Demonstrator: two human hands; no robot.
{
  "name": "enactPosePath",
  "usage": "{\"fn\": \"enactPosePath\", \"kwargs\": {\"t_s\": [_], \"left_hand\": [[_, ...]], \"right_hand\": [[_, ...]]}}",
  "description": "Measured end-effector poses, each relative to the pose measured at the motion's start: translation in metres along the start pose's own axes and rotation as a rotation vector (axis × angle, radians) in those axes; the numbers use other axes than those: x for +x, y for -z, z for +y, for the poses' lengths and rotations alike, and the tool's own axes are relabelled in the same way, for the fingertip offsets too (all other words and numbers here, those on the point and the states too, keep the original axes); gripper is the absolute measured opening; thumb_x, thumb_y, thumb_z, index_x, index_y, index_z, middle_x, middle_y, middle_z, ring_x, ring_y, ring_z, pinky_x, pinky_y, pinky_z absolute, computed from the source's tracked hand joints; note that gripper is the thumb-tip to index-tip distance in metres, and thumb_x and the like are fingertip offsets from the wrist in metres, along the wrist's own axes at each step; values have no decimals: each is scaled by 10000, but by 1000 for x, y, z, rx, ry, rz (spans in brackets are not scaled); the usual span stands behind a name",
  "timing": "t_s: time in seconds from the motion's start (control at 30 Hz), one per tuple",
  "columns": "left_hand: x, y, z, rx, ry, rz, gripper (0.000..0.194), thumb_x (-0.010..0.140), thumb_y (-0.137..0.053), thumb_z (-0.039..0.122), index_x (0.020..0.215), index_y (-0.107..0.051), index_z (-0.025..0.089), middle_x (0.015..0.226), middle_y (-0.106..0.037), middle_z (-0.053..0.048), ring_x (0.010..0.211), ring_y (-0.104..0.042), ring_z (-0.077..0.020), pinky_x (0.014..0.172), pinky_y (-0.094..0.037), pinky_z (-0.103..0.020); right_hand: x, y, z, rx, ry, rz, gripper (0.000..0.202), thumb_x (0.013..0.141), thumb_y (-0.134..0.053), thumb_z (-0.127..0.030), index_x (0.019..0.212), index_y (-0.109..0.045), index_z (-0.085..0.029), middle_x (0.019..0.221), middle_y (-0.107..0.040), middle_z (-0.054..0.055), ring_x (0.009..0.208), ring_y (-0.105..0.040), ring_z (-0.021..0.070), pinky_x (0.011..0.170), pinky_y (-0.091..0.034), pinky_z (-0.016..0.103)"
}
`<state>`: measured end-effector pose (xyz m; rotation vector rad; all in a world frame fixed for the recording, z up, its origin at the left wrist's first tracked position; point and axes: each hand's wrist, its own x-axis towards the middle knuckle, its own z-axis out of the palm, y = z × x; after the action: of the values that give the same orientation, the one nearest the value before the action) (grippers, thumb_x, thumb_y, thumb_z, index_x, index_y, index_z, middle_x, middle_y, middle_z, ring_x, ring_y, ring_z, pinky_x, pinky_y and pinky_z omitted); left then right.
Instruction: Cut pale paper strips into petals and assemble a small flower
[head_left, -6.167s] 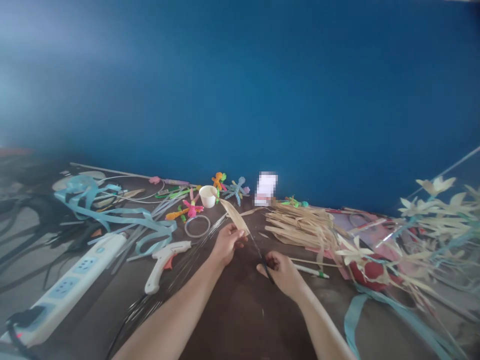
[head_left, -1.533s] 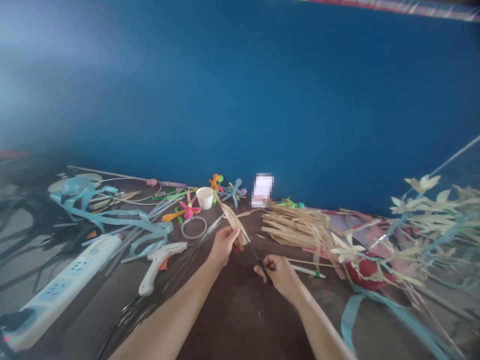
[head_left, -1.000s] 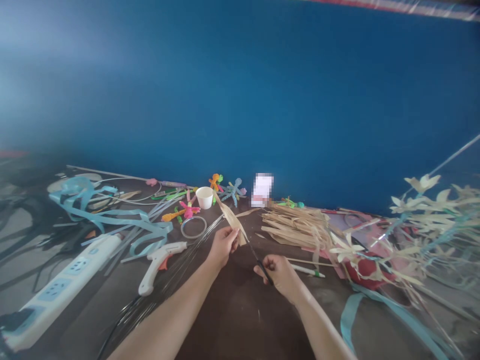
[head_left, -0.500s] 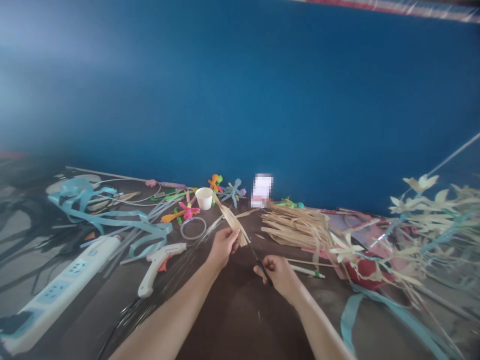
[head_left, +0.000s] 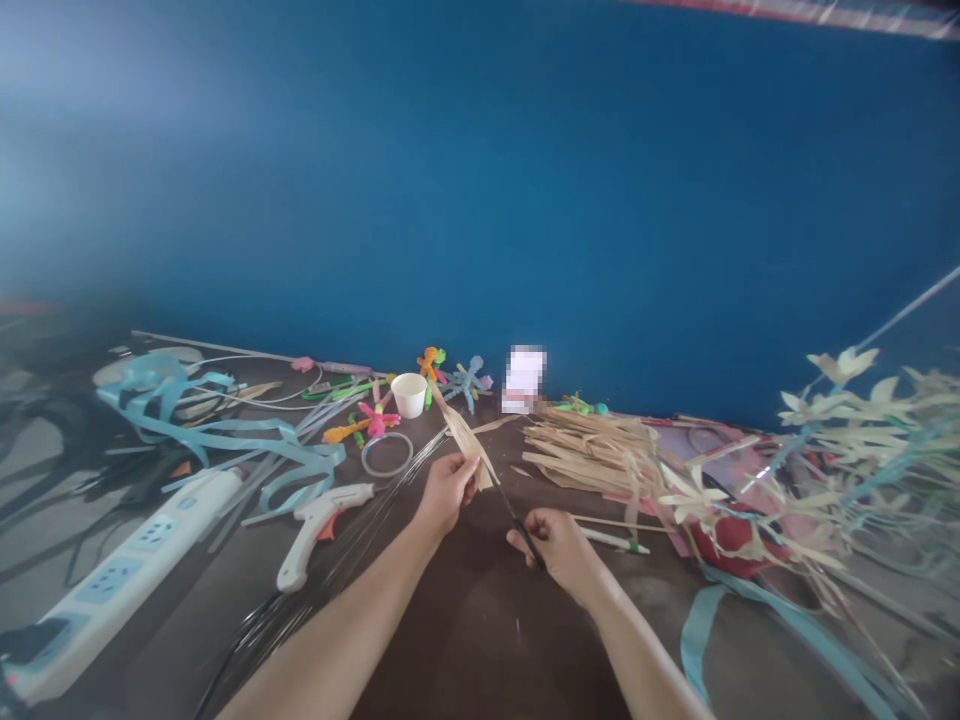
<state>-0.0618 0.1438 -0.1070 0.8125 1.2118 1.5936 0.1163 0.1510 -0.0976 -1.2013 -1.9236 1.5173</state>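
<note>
Tan strip (head_left: 460, 432) tapers, streaked lengthwise, pinched by left grip (head_left: 448, 492); right grip (head_left: 561, 548) clasps scissors (head_left: 524, 533).

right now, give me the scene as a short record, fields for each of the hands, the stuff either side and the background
left hand: pinching a tan strip
right hand: holding a thin black-handled tool, likely scissors, tip at the strip's near end
left side: white glue gun, white power strip, light-blue ribbon
beyond left hand: white cup, upright
right side: bundle of tan strips, pale flowers
background: blue wall or panel
</note>
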Motion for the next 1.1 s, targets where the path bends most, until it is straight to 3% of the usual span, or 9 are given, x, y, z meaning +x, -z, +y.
{"fn": "enactPosePath", "kwargs": {"t_s": [0.4,0.67,1.1], "left_hand": [[1,0,1,-74,46,-36,305,680,-544,405,542,-428,159,376,-361,64,318,-304,-42,332,-170,-176],[1,0,-1,51,-31,25,319,683,-534,421,530,-455,152,361,-384,54,317,-329,-48,332,-193,-180],[1,0,-4,0,17,-8,304,689,-538,406,547,-439,156,375,-374,64,318,-319,-46,338,-190,-182]], "right_hand": [[0,-1,0,24,1,-10,362,633,-574,-479,527,-451,-155,422,-507,-34,396,-405,62,421,-270,180],[-1,-2,-3,-18,-13,42,323,611,-604,-433,540,-447,-160,418,-508,-35,390,-419,69,396,-271,176],[0,-2,0,2,14,12,291,651,-588,-388,552,-440,-157,426,-508,-33,403,-417,66,412,-276,168]]}}
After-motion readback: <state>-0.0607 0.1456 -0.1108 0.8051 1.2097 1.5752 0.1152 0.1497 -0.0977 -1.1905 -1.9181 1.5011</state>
